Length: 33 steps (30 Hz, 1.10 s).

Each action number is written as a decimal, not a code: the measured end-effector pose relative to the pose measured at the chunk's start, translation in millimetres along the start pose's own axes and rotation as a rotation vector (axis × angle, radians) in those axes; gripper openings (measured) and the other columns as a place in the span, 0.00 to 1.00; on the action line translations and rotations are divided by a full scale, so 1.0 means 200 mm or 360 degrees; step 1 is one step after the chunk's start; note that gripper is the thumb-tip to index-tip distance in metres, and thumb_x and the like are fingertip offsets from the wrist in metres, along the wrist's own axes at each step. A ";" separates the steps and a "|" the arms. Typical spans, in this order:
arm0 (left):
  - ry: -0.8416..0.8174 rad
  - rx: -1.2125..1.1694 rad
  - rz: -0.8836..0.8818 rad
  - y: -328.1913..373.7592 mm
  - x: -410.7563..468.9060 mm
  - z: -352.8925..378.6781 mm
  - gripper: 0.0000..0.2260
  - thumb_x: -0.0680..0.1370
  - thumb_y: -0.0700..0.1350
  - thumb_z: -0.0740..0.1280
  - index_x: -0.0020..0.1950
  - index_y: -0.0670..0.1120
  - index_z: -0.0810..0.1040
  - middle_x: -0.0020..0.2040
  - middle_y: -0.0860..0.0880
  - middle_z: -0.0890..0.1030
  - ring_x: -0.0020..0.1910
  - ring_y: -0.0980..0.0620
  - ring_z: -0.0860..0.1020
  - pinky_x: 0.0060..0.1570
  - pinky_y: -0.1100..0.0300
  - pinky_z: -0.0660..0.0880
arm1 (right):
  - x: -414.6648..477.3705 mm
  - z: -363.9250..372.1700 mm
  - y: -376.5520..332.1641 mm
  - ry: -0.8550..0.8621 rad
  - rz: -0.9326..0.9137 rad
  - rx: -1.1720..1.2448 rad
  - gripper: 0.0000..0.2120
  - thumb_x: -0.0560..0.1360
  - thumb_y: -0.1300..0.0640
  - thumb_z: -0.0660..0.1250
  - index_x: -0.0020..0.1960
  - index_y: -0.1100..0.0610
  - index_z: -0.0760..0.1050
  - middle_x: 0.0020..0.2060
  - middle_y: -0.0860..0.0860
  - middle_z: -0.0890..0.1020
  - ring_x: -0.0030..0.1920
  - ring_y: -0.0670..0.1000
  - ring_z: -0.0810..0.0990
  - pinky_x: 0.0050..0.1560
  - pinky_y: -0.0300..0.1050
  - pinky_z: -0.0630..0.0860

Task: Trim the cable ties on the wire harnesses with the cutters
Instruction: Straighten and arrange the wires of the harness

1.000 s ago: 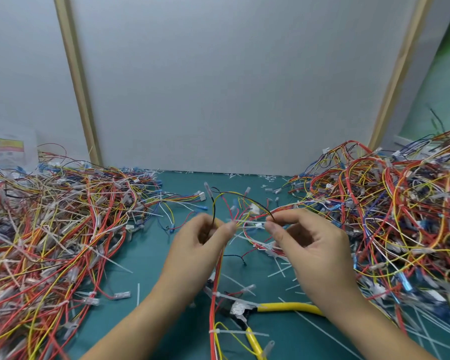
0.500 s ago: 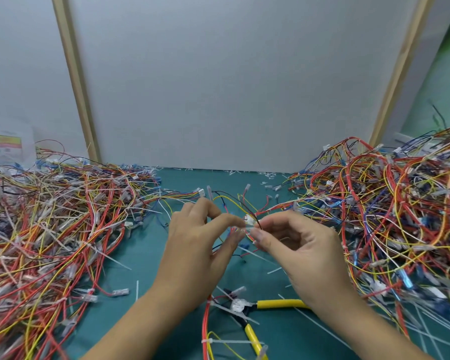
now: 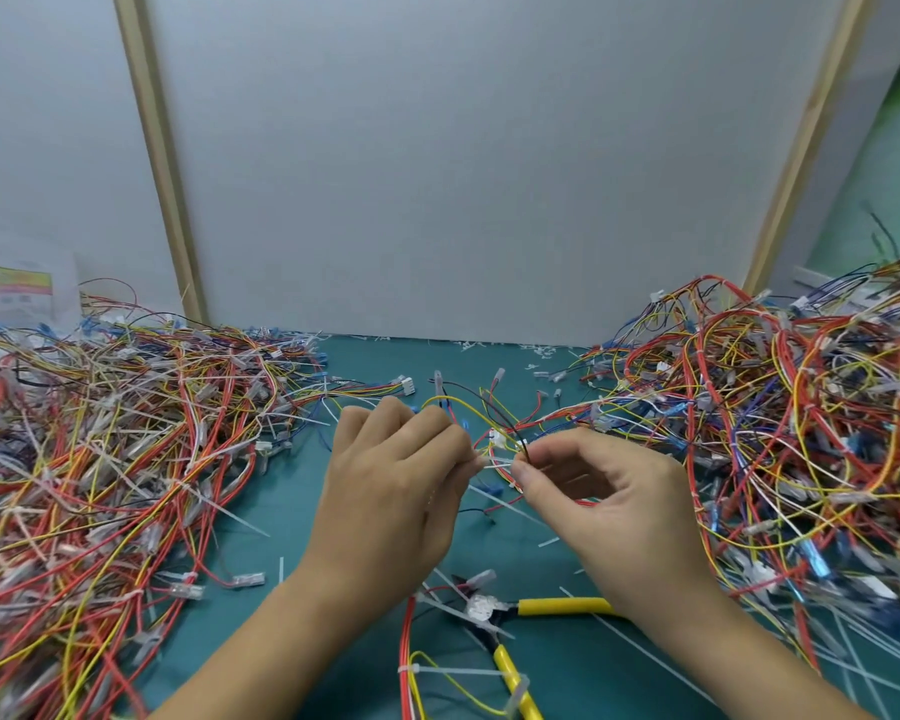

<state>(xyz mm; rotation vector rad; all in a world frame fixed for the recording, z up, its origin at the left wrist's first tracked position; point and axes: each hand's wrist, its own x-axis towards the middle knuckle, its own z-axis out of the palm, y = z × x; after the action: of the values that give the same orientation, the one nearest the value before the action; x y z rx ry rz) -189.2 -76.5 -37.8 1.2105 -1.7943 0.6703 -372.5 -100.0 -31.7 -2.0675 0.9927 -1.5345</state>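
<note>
Over the middle of the teal bench (image 3: 292,517) the left hand (image 3: 391,491) and the right hand (image 3: 614,506) meet fingertip to fingertip. Each grip pinches one end of a short white cable tie (image 3: 497,464) on a wire harness (image 3: 463,405), whose yellow, black and red wires loop up just behind the fingers. The cutters (image 3: 541,606), yellow-handled, lie untouched on the bench between the wrists, among loose wires. The left heap (image 3: 100,459) and the right heap (image 3: 780,433) of harnesses flank the hands, with white offcuts (image 3: 494,346) scattered along the back edge.
</note>
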 end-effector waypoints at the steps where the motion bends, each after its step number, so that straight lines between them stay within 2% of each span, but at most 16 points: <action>1: -0.0001 0.0015 0.0002 0.00 0.00 0.00 0.10 0.79 0.46 0.68 0.38 0.46 0.75 0.37 0.53 0.74 0.37 0.46 0.70 0.41 0.51 0.66 | 0.00 0.00 0.00 0.0012 -0.0013 -0.0007 0.10 0.70 0.64 0.78 0.39 0.49 0.83 0.34 0.40 0.84 0.33 0.43 0.83 0.37 0.29 0.75; 5: -0.0041 -0.0135 -0.0020 -0.01 0.00 0.00 0.09 0.78 0.50 0.69 0.40 0.48 0.80 0.38 0.55 0.76 0.39 0.48 0.71 0.43 0.53 0.67 | 0.00 -0.01 0.01 0.0023 0.0013 0.0024 0.11 0.71 0.63 0.77 0.39 0.48 0.83 0.33 0.42 0.84 0.33 0.44 0.83 0.36 0.33 0.78; 9: -0.0006 -0.0766 -0.0543 -0.03 0.03 -0.03 0.09 0.79 0.54 0.65 0.50 0.50 0.81 0.40 0.56 0.76 0.41 0.54 0.74 0.44 0.66 0.67 | 0.04 -0.05 0.05 0.0183 0.0183 0.0158 0.07 0.73 0.59 0.74 0.44 0.47 0.82 0.34 0.47 0.85 0.35 0.49 0.85 0.39 0.46 0.83; 11: 0.0112 -0.0696 -0.0808 -0.07 0.04 -0.04 0.10 0.79 0.53 0.64 0.44 0.49 0.78 0.37 0.55 0.76 0.39 0.54 0.74 0.38 0.66 0.66 | 0.06 -0.08 0.08 0.0277 0.0247 0.0152 0.06 0.75 0.57 0.73 0.43 0.47 0.80 0.33 0.48 0.85 0.35 0.49 0.86 0.41 0.50 0.83; 13: 0.0085 -0.0555 -0.0996 -0.12 0.03 -0.02 0.16 0.78 0.54 0.61 0.35 0.46 0.75 0.30 0.52 0.73 0.33 0.53 0.71 0.34 0.58 0.66 | 0.07 -0.09 0.11 0.0337 0.0305 0.0161 0.06 0.75 0.57 0.73 0.41 0.48 0.79 0.34 0.49 0.85 0.36 0.49 0.86 0.42 0.52 0.83; 15: -0.0199 -0.0482 -0.1156 -0.13 0.01 0.01 0.22 0.76 0.58 0.57 0.32 0.43 0.75 0.26 0.49 0.72 0.29 0.52 0.70 0.33 0.53 0.66 | 0.07 -0.10 0.12 0.0369 0.0336 0.0170 0.07 0.76 0.57 0.73 0.42 0.48 0.79 0.34 0.49 0.85 0.36 0.48 0.86 0.42 0.52 0.83; 16: -0.0405 -0.0498 -0.1216 -0.13 0.01 0.02 0.25 0.75 0.61 0.55 0.31 0.44 0.76 0.26 0.48 0.75 0.28 0.51 0.72 0.33 0.56 0.67 | 0.08 -0.10 0.13 0.0378 0.0340 0.0169 0.06 0.76 0.57 0.73 0.42 0.48 0.79 0.34 0.49 0.85 0.37 0.48 0.86 0.41 0.52 0.84; 19: -0.0924 -0.0960 -0.1323 -0.13 0.01 0.02 0.32 0.75 0.64 0.50 0.28 0.42 0.78 0.26 0.46 0.79 0.26 0.51 0.74 0.32 0.60 0.69 | 0.08 -0.10 0.14 0.0388 0.0347 0.0150 0.06 0.76 0.56 0.73 0.43 0.48 0.79 0.34 0.49 0.85 0.36 0.48 0.86 0.41 0.52 0.84; 21: -0.1281 -0.1264 -0.1401 -0.12 0.06 0.05 0.33 0.79 0.60 0.48 0.31 0.37 0.77 0.28 0.44 0.81 0.26 0.52 0.73 0.32 0.57 0.66 | 0.09 -0.11 0.16 0.0408 0.0379 0.0140 0.06 0.76 0.56 0.73 0.42 0.48 0.79 0.33 0.49 0.85 0.35 0.48 0.86 0.40 0.55 0.84; 23: -0.1611 -0.1312 -0.1408 -0.11 0.12 0.08 0.27 0.83 0.47 0.47 0.33 0.39 0.76 0.25 0.48 0.80 0.22 0.55 0.73 0.28 0.58 0.64 | 0.10 -0.12 0.17 0.0437 0.0417 0.0131 0.06 0.75 0.57 0.73 0.42 0.47 0.79 0.32 0.50 0.84 0.34 0.48 0.85 0.40 0.57 0.84; 24: -0.1676 -0.1262 -0.1397 -0.11 0.12 0.09 0.23 0.83 0.40 0.49 0.33 0.41 0.76 0.23 0.50 0.78 0.20 0.57 0.73 0.28 0.59 0.64 | 0.11 -0.13 0.18 0.0453 0.0433 0.0135 0.07 0.75 0.57 0.74 0.42 0.47 0.79 0.32 0.50 0.84 0.34 0.49 0.85 0.41 0.57 0.84; 26: -0.1608 -0.1119 -0.1414 -0.10 0.13 0.08 0.19 0.82 0.36 0.53 0.34 0.42 0.75 0.21 0.51 0.77 0.21 0.56 0.74 0.28 0.59 0.66 | 0.12 -0.14 0.20 0.0483 0.0451 0.0142 0.08 0.75 0.56 0.74 0.42 0.45 0.79 0.32 0.50 0.84 0.33 0.50 0.85 0.41 0.59 0.84; 27: -0.1461 -0.1076 -0.1395 -0.11 0.12 0.07 0.16 0.81 0.38 0.57 0.34 0.43 0.75 0.23 0.51 0.78 0.24 0.54 0.75 0.29 0.60 0.66 | 0.12 -0.14 0.20 0.0487 0.0451 0.0139 0.08 0.75 0.56 0.74 0.42 0.44 0.79 0.32 0.50 0.84 0.34 0.50 0.85 0.41 0.59 0.84; 29: -0.1069 -0.1285 -0.1334 -0.09 0.07 0.03 0.13 0.78 0.45 0.60 0.36 0.44 0.77 0.28 0.50 0.79 0.30 0.52 0.76 0.30 0.62 0.66 | 0.12 -0.13 0.21 0.0474 0.0450 0.0132 0.06 0.75 0.54 0.74 0.43 0.45 0.79 0.32 0.49 0.84 0.34 0.50 0.86 0.42 0.59 0.84; 30: -0.1004 -0.1396 -0.1302 -0.08 0.05 0.00 0.13 0.78 0.45 0.60 0.37 0.44 0.78 0.30 0.50 0.79 0.31 0.54 0.75 0.31 0.64 0.66 | 0.12 -0.13 0.21 0.0465 0.0451 0.0137 0.05 0.75 0.54 0.74 0.43 0.45 0.79 0.32 0.49 0.85 0.35 0.50 0.86 0.42 0.59 0.84; 33: -0.1165 -0.1510 -0.1184 -0.06 0.03 0.01 0.14 0.80 0.44 0.60 0.40 0.42 0.81 0.32 0.51 0.79 0.30 0.59 0.75 0.32 0.68 0.68 | 0.11 -0.12 0.22 0.0443 0.0458 0.0182 0.05 0.75 0.55 0.73 0.43 0.46 0.79 0.33 0.50 0.85 0.36 0.50 0.86 0.43 0.57 0.84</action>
<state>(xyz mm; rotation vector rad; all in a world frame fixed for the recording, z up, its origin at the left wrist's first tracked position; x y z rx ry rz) -180.6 -84.7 -34.4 1.3220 -1.6314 -1.0613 -404.4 -143.3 -37.6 -1.5822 1.2099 -1.7058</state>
